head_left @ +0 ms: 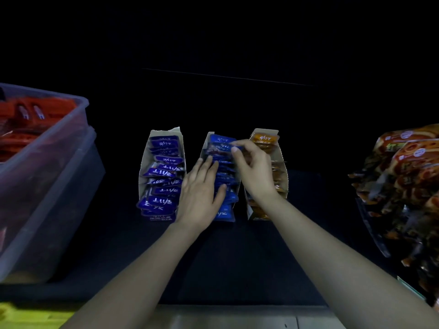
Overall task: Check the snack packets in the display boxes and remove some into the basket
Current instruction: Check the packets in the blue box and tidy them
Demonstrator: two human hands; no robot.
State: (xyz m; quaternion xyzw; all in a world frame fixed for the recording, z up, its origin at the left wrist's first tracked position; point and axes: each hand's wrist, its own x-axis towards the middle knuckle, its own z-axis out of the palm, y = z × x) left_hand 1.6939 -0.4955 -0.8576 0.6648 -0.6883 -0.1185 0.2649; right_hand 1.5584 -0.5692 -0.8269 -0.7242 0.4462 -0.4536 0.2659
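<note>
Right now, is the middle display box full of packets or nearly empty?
Full: blue packets line the middle display box from back to front; the right hand pinches one near the back.

Dim overall; the upper half sinks into near-black. Weak light reaches only the blue packets [225, 200] mid-frame. Wide-angle distortion bows the plastic tub [59, 148] at the left edge; print is blurred.

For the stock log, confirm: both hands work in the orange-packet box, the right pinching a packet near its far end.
Wrong box: left hand and right hand work in the middle blue-packet box, the right pinching a packet near its far end; head view.
</note>
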